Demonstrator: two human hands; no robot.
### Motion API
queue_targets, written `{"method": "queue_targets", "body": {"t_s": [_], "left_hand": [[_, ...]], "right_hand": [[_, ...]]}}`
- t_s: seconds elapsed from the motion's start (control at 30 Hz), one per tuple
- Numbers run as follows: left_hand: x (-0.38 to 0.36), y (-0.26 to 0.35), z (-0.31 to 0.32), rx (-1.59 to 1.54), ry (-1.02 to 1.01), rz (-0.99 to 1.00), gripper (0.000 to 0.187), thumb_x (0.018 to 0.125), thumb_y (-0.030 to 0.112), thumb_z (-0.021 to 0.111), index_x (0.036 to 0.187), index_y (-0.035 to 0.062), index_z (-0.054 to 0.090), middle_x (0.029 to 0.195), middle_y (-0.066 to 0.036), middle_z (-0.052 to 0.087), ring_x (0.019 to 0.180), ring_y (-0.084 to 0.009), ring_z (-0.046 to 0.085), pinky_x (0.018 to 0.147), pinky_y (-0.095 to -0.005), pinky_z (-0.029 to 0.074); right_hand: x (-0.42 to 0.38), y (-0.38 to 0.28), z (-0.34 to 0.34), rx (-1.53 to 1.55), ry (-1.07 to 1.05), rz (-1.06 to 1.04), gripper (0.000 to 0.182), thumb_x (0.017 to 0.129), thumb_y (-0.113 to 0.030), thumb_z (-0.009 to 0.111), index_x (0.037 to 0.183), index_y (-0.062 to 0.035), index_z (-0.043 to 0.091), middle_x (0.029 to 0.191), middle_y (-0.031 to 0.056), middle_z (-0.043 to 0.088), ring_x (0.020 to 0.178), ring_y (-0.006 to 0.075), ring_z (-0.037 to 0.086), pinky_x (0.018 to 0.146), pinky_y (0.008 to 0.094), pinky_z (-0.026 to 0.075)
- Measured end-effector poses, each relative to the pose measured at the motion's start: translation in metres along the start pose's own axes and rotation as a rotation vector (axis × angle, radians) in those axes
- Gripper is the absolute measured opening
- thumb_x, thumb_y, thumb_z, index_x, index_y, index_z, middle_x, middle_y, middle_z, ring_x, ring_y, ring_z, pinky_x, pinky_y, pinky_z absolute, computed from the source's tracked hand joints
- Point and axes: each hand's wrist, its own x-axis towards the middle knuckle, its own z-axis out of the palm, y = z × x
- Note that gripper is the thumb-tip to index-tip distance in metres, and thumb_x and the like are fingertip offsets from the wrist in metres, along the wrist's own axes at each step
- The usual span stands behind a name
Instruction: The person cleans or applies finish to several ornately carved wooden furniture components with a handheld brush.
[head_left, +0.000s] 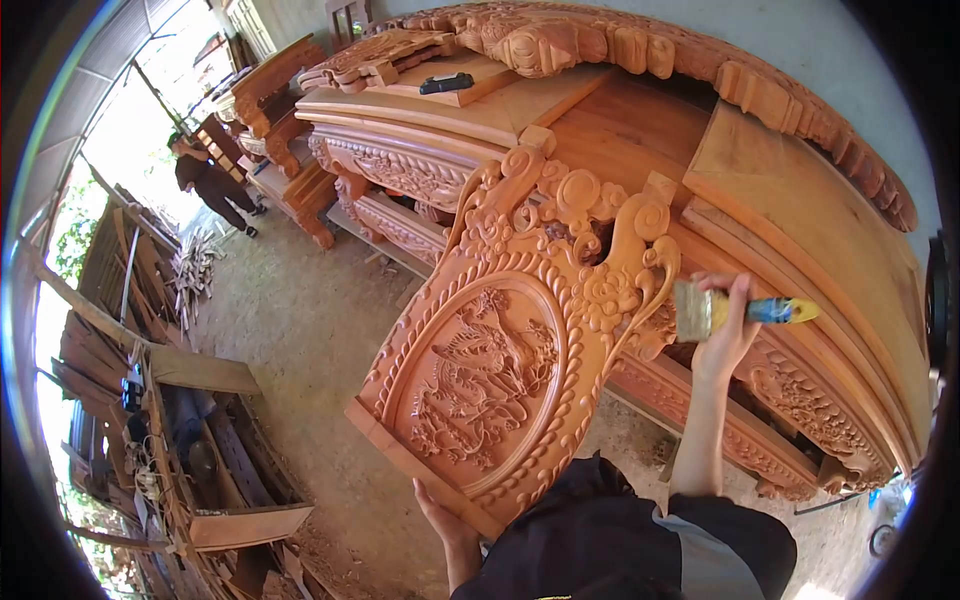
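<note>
A carved wooden panel point(490, 370), its oval border enclosing a raised relief, is slanting in front of the person, scrolled end pointing away. The left hand point(445, 520) is touching its near edge; how tightly that grip is closing, I cannot tell. Beside the scrolled end, the right hand point(728, 345) is pinching a paintbrush point(715, 311) between thumb and fingers, its pale bristles pointing left toward the panel. Beyond, a large carved bench point(820, 200) is filling the right side, and a small dark object point(447, 83) is lying farther back. Farther off, someone in dark clothes point(215, 182) is standing near scattered wood scraps point(195, 268).
</note>
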Motion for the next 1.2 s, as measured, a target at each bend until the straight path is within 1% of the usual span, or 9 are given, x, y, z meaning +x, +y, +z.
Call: {"method": "queue_targets", "body": {"t_s": [0.23,0.37,0.43,0.53,0.57,0.67,0.87,1.03,1.2], "left_hand": [[0.007,0.016,0.003,-0.004,-0.123,-0.220,0.068,0.102,0.055,0.043,0.148,0.0047,0.040,0.147,-0.013,0.048,0.134,-0.0327,0.048,0.115,-0.0468,0.037],[0.012,0.022,-0.005,-0.020,-0.184,-0.322,0.070,0.102,0.055,0.044,0.150,0.0046,0.036,0.151,-0.014,0.044,0.137,-0.0337,0.044,0.117,-0.0484,0.034],[0.018,0.026,-0.014,0.055,-0.252,-0.387,0.073,0.101,0.058,0.046,0.152,0.0080,0.030,0.151,-0.014,0.042,0.139,-0.0347,0.040,0.117,-0.0513,0.031],[0.040,0.020,-0.048,0.034,-0.346,-0.496,0.068,0.104,0.050,0.045,0.154,0.0094,0.024,0.152,-0.013,0.039,0.140,-0.0337,0.039,0.116,-0.0503,0.032],[0.044,0.018,-0.057,0.028,-0.351,-0.502,0.068,0.104,0.050,0.045,0.154,0.0094,0.024,0.152,-0.013,0.039,0.140,-0.0337,0.039,0.116,-0.0503,0.032],[0.048,0.024,-0.065,0.084,-0.415,-0.539,0.062,0.107,0.041,0.044,0.155,0.0101,0.020,0.153,-0.013,0.038,0.140,-0.0323,0.038,0.115,-0.0497,0.034],[0.063,0.050,-0.086,0.415,-0.574,-0.471,0.054,0.110,0.035,0.038,0.153,0.0060,0.024,0.146,-0.013,0.047,0.131,-0.0288,0.049,0.110,-0.0472,0.039],[0.076,0.070,-0.089,0.515,-0.714,-0.529,0.065,0.107,0.053,0.035,0.145,0.0008,0.043,0.145,-0.014,0.052,0.134,-0.0268,0.047,0.112,-0.0450,0.034],[0.098,0.074,-0.095,0.560,-0.763,-0.481,0.082,0.103,0.066,0.025,0.150,0.0000,0.036,0.149,-0.014,0.048,0.134,-0.0303,0.047,0.110,-0.0468,0.036]], "right_hand": [[-0.112,0.057,-0.035,-0.242,0.504,0.419,0.029,0.102,-0.032,0.062,0.089,-0.0064,0.060,0.082,0.0043,0.063,0.076,0.0142,0.061,0.071,0.0291,0.047],[-0.164,0.057,-0.045,-0.315,0.490,0.674,0.031,0.102,-0.034,0.061,0.091,-0.0047,0.062,0.082,0.0045,0.064,0.073,0.0141,0.060,0.069,0.0279,0.046],[-0.189,0.056,-0.045,-0.331,0.210,0.791,0.035,0.101,-0.038,0.063,0.103,-0.0027,0.064,0.094,0.0040,0.066,0.085,0.0129,0.060,0.078,0.0288,0.047],[-0.219,0.051,-0.032,-0.525,0.138,0.796,0.038,0.099,-0.040,0.066,0.097,-0.0021,0.064,0.082,-0.0011,0.062,0.076,0.0094,0.056,0.069,0.0273,0.043],[-0.225,0.050,-0.018,-0.492,0.071,0.634,0.043,0.098,-0.040,0.066,0.109,0.0009,0.064,0.098,0.0013,0.064,0.086,0.0094,0.056,0.076,0.0273,0.045],[-0.226,0.032,0.017,-0.425,0.030,0.696,0.046,0.096,-0.038,0.070,0.116,0.0028,0.062,0.111,0.0048,0.065,0.097,0.0113,0.058,0.084,0.0283,0.047],[-0.227,0.038,0.015,-0.367,0.286,0.834,0.048,0.091,-0.037,0.077,0.117,0.0017,0.063,0.106,0.0035,0.066,0.092,0.0123,0.061,0.080,0.0280,0.050],[-0.225,0.026,0.035,-0.247,0.393,0.838,0.043,0.090,-0.038,0.077,0.110,-0.0029,0.063,0.094,-0.0010,0.062,0.079,0.0091,0.056,0.067,0.0269,0.049],[-0.223,0.025,0.035,-0.053,0.333,0.888,0.040,0.096,-0.030,0.069,0.126,-0.0045,0.061,0.117,0.0053,0.067,0.104,0.0170,0.065,0.090,0.0326,0.052]]}}
